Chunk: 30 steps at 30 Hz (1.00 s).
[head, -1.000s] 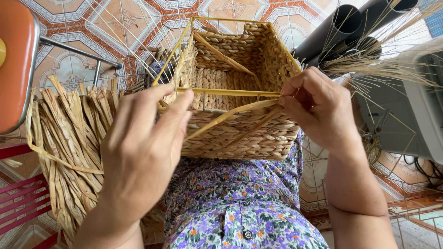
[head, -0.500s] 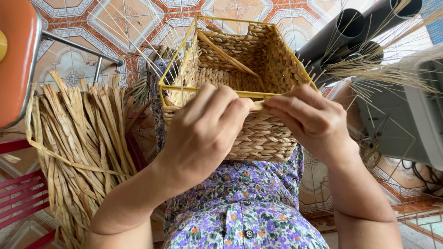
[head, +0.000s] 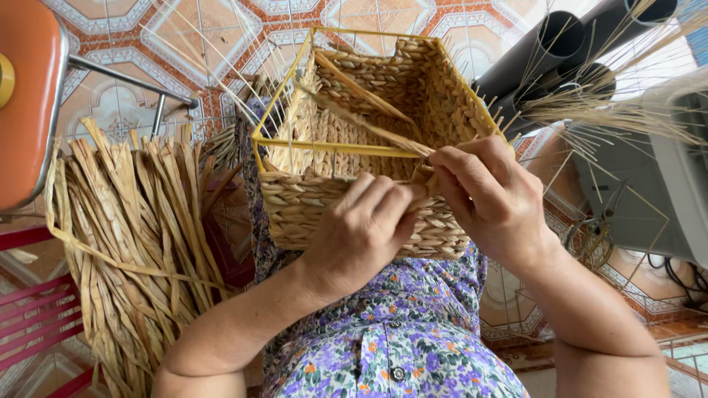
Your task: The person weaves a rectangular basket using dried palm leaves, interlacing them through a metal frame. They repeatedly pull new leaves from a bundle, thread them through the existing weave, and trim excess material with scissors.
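Note:
A woven straw basket (head: 310, 206) on a yellow wire frame (head: 274, 103) rests on my lap, its opening facing away. My left hand (head: 361, 232) presses against the basket's near wall, fingers curled at the weave just under the rim. My right hand (head: 490, 199) pinches a flat dried straw strand (head: 369, 121) at the rim's right part. That strand runs slantwise across the inside of the basket toward its far left corner. Both hands touch each other at the rim.
A tied bundle of dried straw strips (head: 133, 243) stands at my left. An orange chair (head: 26, 96) with a metal frame is at the far left. Dark pipes (head: 560, 51), a grey machine (head: 649, 191) and thin loose stalks lie at the right, over a patterned tile floor.
My left hand has moved right from the basket's left corner to the near wall beside my right hand. The strand now stretches taut across the inside of the basket.

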Each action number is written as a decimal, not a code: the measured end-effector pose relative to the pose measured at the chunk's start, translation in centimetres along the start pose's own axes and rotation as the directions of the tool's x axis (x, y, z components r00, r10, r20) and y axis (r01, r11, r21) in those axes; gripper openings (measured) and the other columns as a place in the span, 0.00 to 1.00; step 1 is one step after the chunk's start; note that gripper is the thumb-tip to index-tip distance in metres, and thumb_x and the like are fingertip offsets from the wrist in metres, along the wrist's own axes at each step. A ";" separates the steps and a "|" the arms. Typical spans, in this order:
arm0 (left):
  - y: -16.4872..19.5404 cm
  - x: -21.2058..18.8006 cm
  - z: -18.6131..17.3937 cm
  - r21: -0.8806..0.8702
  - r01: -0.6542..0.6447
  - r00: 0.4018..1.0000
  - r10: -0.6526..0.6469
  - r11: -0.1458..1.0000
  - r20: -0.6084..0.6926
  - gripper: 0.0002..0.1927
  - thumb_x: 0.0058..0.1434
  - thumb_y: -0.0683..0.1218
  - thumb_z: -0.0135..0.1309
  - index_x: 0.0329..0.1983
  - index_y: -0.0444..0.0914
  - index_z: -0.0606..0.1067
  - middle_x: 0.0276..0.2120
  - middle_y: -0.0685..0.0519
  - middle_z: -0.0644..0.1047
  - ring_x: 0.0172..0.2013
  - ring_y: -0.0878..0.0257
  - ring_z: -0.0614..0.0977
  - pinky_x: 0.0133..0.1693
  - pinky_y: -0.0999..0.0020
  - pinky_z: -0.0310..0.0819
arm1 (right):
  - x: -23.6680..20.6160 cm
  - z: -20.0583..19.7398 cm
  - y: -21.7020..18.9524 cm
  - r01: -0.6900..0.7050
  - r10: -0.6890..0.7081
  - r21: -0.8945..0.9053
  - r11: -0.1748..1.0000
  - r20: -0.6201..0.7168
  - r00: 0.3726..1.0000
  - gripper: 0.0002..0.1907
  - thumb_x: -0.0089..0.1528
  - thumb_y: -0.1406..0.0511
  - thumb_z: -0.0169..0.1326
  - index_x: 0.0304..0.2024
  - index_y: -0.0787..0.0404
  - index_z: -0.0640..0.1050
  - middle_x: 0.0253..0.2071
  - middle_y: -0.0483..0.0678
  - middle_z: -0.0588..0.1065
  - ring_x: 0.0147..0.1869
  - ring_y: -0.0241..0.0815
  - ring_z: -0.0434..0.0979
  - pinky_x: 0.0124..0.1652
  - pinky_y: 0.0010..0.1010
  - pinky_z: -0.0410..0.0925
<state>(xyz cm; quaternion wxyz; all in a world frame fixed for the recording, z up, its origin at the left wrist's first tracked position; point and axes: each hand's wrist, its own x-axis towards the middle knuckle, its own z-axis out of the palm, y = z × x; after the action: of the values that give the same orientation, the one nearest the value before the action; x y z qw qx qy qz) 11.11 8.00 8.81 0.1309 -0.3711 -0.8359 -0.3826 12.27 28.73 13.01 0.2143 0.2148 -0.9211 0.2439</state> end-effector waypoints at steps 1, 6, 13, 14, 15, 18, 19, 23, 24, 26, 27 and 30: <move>-0.1 0.1 -0.4 -0.099 0.056 0.998 -0.056 0.994 -0.003 0.10 0.66 0.43 0.64 0.45 0.35 0.76 0.35 0.52 0.80 0.35 0.64 0.80 0.35 0.71 0.81 | 0.1 -0.2 0.0 0.003 -0.002 -0.027 1.000 0.018 1.000 0.13 0.66 0.74 0.66 0.52 0.62 0.81 0.45 0.50 0.72 0.39 0.38 0.78 0.33 0.27 0.70; -1.0 1.8 -1.9 -0.299 0.348 0.935 -0.351 0.888 0.045 0.12 0.64 0.47 0.64 0.45 0.36 0.78 0.28 0.53 0.83 0.27 0.70 0.84 0.26 0.76 0.81 | 0.6 -2.1 -0.3 0.188 -0.149 -0.352 0.917 0.136 0.979 0.15 0.60 0.59 0.67 0.50 0.51 0.85 0.45 0.45 0.71 0.40 0.42 0.72 0.33 0.28 0.66; -0.3 2.5 -0.4 -0.208 0.105 0.978 -0.139 0.973 -0.157 0.11 0.64 0.40 0.63 0.49 0.41 0.78 0.41 0.56 0.81 0.38 0.66 0.85 0.38 0.73 0.84 | 3.8 -4.1 1.1 0.242 -0.196 -0.154 0.958 0.261 0.945 0.15 0.56 0.56 0.65 0.42 0.54 0.85 0.45 0.48 0.76 0.44 0.43 0.75 0.42 0.32 0.71; -0.2 2.5 -0.4 -0.175 0.105 0.979 -0.133 0.979 -0.156 0.11 0.65 0.39 0.62 0.49 0.43 0.79 0.41 0.58 0.81 0.40 0.65 0.86 0.40 0.73 0.85 | 4.8 -4.8 2.3 0.222 -0.210 -0.013 0.975 0.266 0.941 0.12 0.56 0.59 0.65 0.41 0.55 0.85 0.46 0.48 0.77 0.47 0.43 0.77 0.46 0.33 0.72; -0.1 2.6 -0.4 -0.166 0.105 0.978 -0.133 0.981 -0.163 0.11 0.64 0.39 0.63 0.49 0.43 0.79 0.40 0.58 0.80 0.39 0.65 0.86 0.40 0.73 0.84 | 5.7 -5.6 3.7 0.060 -0.089 0.137 0.989 0.223 0.971 0.06 0.62 0.62 0.60 0.41 0.55 0.82 0.47 0.48 0.78 0.50 0.40 0.78 0.48 0.31 0.74; 0.2 2.9 -0.3 -0.130 0.100 0.976 -0.122 0.986 -0.178 0.11 0.63 0.41 0.65 0.48 0.43 0.79 0.38 0.59 0.79 0.38 0.66 0.85 0.38 0.72 0.83 | 7.7 -4.6 7.7 -0.100 -0.010 0.304 0.947 0.341 0.940 0.06 0.70 0.66 0.57 0.47 0.58 0.82 0.48 0.47 0.81 0.52 0.38 0.82 0.49 0.30 0.75; 0.3 3.0 -0.1 -0.112 0.092 0.977 -0.111 0.989 -0.184 0.11 0.63 0.42 0.66 0.47 0.43 0.79 0.37 0.59 0.79 0.37 0.66 0.84 0.37 0.71 0.82 | 8.2 -3.7 8.9 -0.100 -0.038 0.311 0.945 0.407 0.913 0.08 0.70 0.66 0.57 0.51 0.59 0.83 0.48 0.48 0.82 0.51 0.38 0.83 0.49 0.31 0.75; 0.6 3.5 0.2 -0.032 0.075 0.976 -0.080 0.997 -0.205 0.11 0.63 0.44 0.67 0.47 0.44 0.79 0.35 0.59 0.77 0.35 0.67 0.83 0.35 0.70 0.80 | 9.3 0.9 10.6 -0.291 -0.269 0.483 0.826 0.792 0.548 0.13 0.59 0.66 0.59 0.46 0.56 0.85 0.39 0.45 0.86 0.37 0.35 0.86 0.36 0.28 0.78; 0.6 3.6 0.2 -0.047 0.071 0.976 -0.079 0.996 -0.202 0.11 0.63 0.44 0.67 0.47 0.43 0.79 0.35 0.59 0.77 0.34 0.67 0.83 0.34 0.70 0.79 | 9.3 1.5 10.4 -0.321 -0.220 0.422 0.848 0.831 0.511 0.11 0.60 0.66 0.59 0.44 0.56 0.85 0.37 0.46 0.85 0.36 0.37 0.86 0.35 0.29 0.77; 0.5 3.6 0.0 -0.074 0.054 0.977 -0.068 0.996 -0.203 0.12 0.64 0.44 0.67 0.48 0.42 0.79 0.36 0.58 0.76 0.33 0.68 0.82 0.33 0.70 0.79 | 9.6 2.0 9.8 -0.363 -0.114 0.290 0.886 0.893 0.435 0.08 0.62 0.65 0.59 0.41 0.57 0.86 0.33 0.47 0.83 0.32 0.40 0.85 0.34 0.33 0.76; 0.4 3.6 -0.1 -0.109 0.055 0.975 -0.077 0.993 -0.209 0.11 0.64 0.44 0.67 0.48 0.42 0.78 0.36 0.58 0.77 0.33 0.68 0.82 0.33 0.71 0.79 | 9.8 1.8 9.5 -0.347 -0.087 0.261 0.901 0.891 0.445 0.08 0.62 0.65 0.58 0.41 0.58 0.85 0.34 0.47 0.83 0.33 0.40 0.85 0.35 0.32 0.77; 0.4 3.6 -0.4 -0.152 0.069 0.973 -0.100 0.986 -0.209 0.11 0.65 0.45 0.66 0.48 0.43 0.78 0.37 0.58 0.76 0.33 0.68 0.82 0.34 0.71 0.79 | 10.2 0.8 8.9 -0.323 -0.175 0.375 0.869 0.843 0.509 0.10 0.62 0.66 0.56 0.45 0.60 0.82 0.39 0.48 0.83 0.39 0.39 0.85 0.40 0.31 0.77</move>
<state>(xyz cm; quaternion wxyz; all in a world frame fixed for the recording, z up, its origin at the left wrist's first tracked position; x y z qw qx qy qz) 8.89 9.79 11.12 0.1774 -0.2999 -0.8020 -0.4852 -0.75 32.37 14.26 -0.3417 0.3118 -0.8193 0.3387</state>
